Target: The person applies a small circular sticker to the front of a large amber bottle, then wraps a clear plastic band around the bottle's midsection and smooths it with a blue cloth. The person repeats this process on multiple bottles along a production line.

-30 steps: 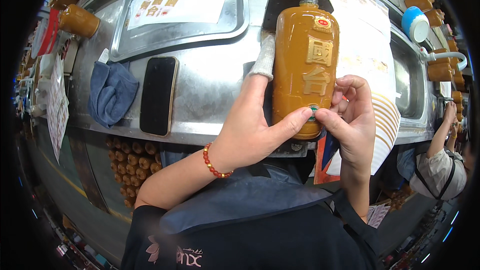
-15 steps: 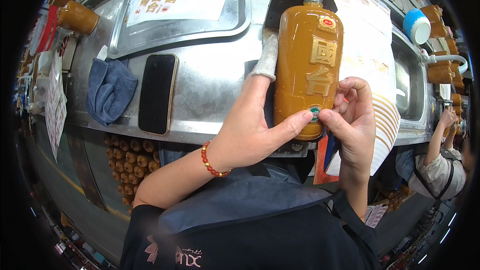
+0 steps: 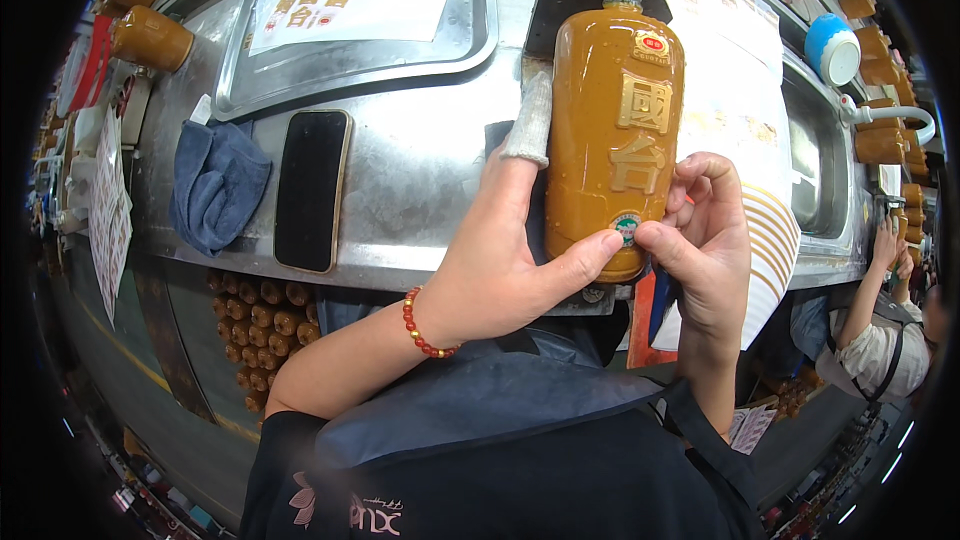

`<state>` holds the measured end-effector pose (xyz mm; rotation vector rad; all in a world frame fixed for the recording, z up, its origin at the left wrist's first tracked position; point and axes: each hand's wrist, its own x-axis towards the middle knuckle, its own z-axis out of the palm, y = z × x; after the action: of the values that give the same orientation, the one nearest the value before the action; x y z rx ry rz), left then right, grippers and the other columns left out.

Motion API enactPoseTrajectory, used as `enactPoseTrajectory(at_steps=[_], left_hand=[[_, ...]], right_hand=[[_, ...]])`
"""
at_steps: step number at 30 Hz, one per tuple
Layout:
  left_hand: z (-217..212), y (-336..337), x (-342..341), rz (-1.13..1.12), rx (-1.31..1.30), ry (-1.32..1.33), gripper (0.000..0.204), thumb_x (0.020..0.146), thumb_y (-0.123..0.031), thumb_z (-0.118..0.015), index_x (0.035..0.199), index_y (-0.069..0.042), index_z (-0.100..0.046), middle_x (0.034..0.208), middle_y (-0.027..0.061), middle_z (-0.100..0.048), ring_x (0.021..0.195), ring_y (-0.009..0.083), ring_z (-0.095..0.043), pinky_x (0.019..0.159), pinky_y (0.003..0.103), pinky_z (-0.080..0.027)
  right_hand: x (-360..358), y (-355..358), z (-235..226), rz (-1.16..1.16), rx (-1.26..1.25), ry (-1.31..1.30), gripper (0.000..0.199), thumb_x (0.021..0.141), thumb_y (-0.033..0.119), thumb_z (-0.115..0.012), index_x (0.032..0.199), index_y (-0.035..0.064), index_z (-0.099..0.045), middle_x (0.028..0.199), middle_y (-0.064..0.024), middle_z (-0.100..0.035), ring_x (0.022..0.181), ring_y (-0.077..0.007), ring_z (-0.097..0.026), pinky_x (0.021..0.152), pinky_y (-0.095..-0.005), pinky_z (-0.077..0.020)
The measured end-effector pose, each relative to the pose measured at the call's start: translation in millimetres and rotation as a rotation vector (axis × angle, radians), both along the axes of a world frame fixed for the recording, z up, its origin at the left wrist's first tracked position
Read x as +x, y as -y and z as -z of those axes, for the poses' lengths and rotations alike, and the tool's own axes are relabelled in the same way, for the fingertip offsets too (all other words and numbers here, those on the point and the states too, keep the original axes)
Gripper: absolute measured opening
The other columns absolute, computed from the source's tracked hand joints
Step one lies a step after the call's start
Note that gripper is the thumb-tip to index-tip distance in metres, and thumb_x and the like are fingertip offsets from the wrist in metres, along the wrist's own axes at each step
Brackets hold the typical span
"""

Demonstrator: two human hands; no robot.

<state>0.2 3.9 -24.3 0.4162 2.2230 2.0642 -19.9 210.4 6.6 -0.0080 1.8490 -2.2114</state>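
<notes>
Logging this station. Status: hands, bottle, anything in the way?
Left hand on brown bottle; right hand at its lower right. Round sticker beside both thumbs. Phone, blue cloth left, not in the way.

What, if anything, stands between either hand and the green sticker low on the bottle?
Nothing visible: the thumbs of the left hand and right hand flank the sticker low on the bottle. The white finger cover on the left hand lies along the bottle's side, clear of the sticker.

Black phone (image 3: 313, 190) beside crumpled blue cloth (image 3: 219, 188), metal sink (image 3: 815, 202), white pipe (image 3: 900, 114)
</notes>
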Motion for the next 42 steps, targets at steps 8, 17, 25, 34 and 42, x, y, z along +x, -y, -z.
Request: enactPoseTrajectory(at_steps=[8,17,25,34,42], left_hand=[[0.3,0.1,0.1,0.006,0.012,0.01,0.096,0.09,-0.01,-0.074,0.159,0.009,-0.01,0.162,0.0209,-0.025,0.152,0.028,-0.023,0.124,0.04,-0.018],[1.0,0.7,0.6,0.014,0.011,0.023,0.097,0.088,-0.011,-0.075,0.159,0.009,-0.011,0.161,0.0205,-0.027,0.152,0.028,-0.025,0.124,0.04,-0.019],[0.9,-0.4,0.1,0.004,0.006,0.027,0.1,0.086,-0.012,-0.076,0.159,0.008,-0.011,0.16,0.0207,-0.029,0.151,0.0281,-0.027,0.124,0.04,-0.02],[0.7,-1.0,-0.1,-0.001,-0.019,0.021,0.099,0.086,-0.012,-0.077,0.158,0.008,-0.011,0.16,0.0213,-0.029,0.151,0.0287,-0.028,0.123,0.04,-0.021],[1.1,-0.9,0.3,-0.008,-0.026,0.016,0.099,0.086,-0.012,-0.076,0.158,0.009,-0.011,0.16,0.0217,-0.029,0.151,0.029,-0.027,0.124,0.04,-0.02]], right_hand=[[-0.5,0.7,-1.4,0.003,-0.005,0.009,0.055,0.08,-0.01,-0.079,0.122,0.0059,-0.048,0.099,-0.001,-0.05,0.077,-0.0031,-0.057,0.07,-0.0151,-0.0486],[-1.4,-0.5,0.6,-0.006,-0.032,0.01,0.056,0.079,-0.009,-0.081,0.122,0.0056,-0.048,0.101,-0.0011,-0.049,0.078,-0.0033,-0.057,0.071,-0.0157,-0.0487],[-2.3,-0.3,-1.8,-0.021,0.03,0.003,0.058,0.077,-0.008,-0.083,0.121,0.0056,-0.048,0.101,-0.0005,-0.049,0.077,-0.0026,-0.057,0.07,-0.0157,-0.0487],[-3.5,-0.7,-0.7,-0.016,0.02,0.01,0.057,0.078,-0.008,-0.083,0.12,0.006,-0.048,0.1,-0.0003,-0.049,0.077,-0.0021,-0.057,0.069,-0.0151,-0.0483],[-3.9,-0.8,-1.0,-0.026,0.024,0.003,0.057,0.078,-0.008,-0.083,0.121,0.0059,-0.048,0.1,-0.0007,-0.049,0.077,-0.0024,-0.057,0.069,-0.015,-0.0484]])
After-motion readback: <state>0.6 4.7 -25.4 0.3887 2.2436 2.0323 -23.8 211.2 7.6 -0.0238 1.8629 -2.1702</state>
